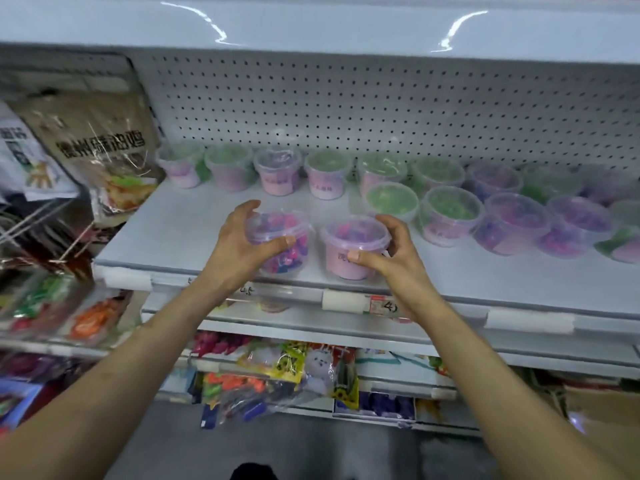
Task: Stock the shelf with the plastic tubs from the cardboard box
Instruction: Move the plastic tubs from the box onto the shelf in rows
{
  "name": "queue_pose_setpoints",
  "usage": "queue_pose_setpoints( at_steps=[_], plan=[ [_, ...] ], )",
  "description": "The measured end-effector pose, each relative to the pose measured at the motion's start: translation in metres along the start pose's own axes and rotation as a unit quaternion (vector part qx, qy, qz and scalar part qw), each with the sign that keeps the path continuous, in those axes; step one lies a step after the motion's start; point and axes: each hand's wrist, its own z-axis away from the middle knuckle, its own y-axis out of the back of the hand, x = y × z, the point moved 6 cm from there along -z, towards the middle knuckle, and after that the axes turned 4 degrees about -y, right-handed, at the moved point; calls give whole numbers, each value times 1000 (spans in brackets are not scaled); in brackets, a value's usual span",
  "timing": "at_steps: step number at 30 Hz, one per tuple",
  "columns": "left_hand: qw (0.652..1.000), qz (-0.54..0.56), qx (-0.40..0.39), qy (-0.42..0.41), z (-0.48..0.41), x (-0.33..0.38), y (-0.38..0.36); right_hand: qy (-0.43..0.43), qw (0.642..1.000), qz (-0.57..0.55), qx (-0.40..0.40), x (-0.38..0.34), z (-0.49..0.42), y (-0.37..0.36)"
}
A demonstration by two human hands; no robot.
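Apart, left hand (239, 249) round colourful tub (289, 252), right hand (393, 259) round pink-labelled tub (348, 263), writing illegible

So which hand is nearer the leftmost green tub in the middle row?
Right. The right hand, gripping a pink tub, is in front of the green tub; the left hand grips a colourful tub farther left.
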Motion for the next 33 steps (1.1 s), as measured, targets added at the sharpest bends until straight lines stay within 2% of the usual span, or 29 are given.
queue_pose_setpoints(
  at_steps=[7, 19, 29, 33],
  plan=[
    [1000, -11, -14, -4, -31, -21, 7, -10, 1000, 14, 2, 10, -20, -20],
    [997, -23, -68, -39, -86, -45, 25, -11, 997, 43, 57, 19, -42, -49],
    [995, -25, -81, -55, -99, -50, 25, -10, 997, 57, 45, 17, -39, -51],
    [995, -29, -86, -51, -94, -54, 23, 15, 993, 103, 60, 10, -24, -47]
  ],
)
